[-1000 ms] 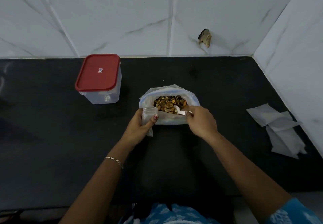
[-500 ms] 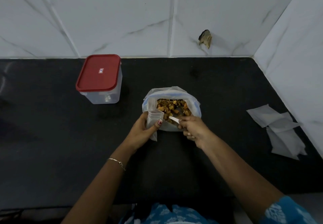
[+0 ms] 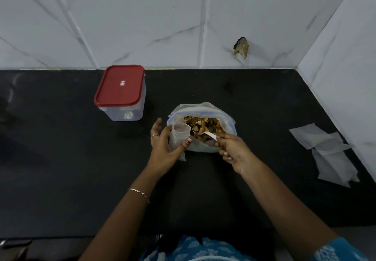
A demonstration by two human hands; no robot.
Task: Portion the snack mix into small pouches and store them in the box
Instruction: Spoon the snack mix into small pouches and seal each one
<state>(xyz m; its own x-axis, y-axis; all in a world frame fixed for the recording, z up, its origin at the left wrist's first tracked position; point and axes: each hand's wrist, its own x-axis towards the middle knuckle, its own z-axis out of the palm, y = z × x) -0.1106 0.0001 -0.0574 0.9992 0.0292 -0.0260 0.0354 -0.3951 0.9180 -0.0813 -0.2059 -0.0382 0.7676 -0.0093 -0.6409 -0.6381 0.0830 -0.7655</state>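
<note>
Head view, left hand: the left hand [image 3: 162, 145] grasps a small clear pouch [image 3: 179, 138], thumb across its front and fingers behind. The pouch mouth is held open and upright, touching the near-left rim of the snack bag [image 3: 228, 118].
Head view, right hand: the right hand [image 3: 234, 151] pinches the handle of a white spoon [image 3: 209, 135]. The bowl end reaches into the bag; whether it is loaded is too small to tell.
Snack mix: the brown and orange pieces [image 3: 203, 124] sit in the open bag, which stands on the black counter [image 3: 61, 159] between the two hands.
Box: a clear box [image 3: 124, 112] with its red lid [image 3: 120, 86] on stands well apart to the far left, near the wall.
Spare pouches: flat white pouches [image 3: 329, 152] lie in a loose heap at the right, by the side wall.
Step in hand: likely scooping mix to tip into the held pouch; the pouch looks empty.
Doing it well: take a modest spoonful, carry it level, and tip it with the spoon's end inside the pouch mouth. Hold the pouch over the bag so strays fall back in.
Risk: the thin pouch mouth may fold shut, so the thumb and fingers should hold it round.
</note>
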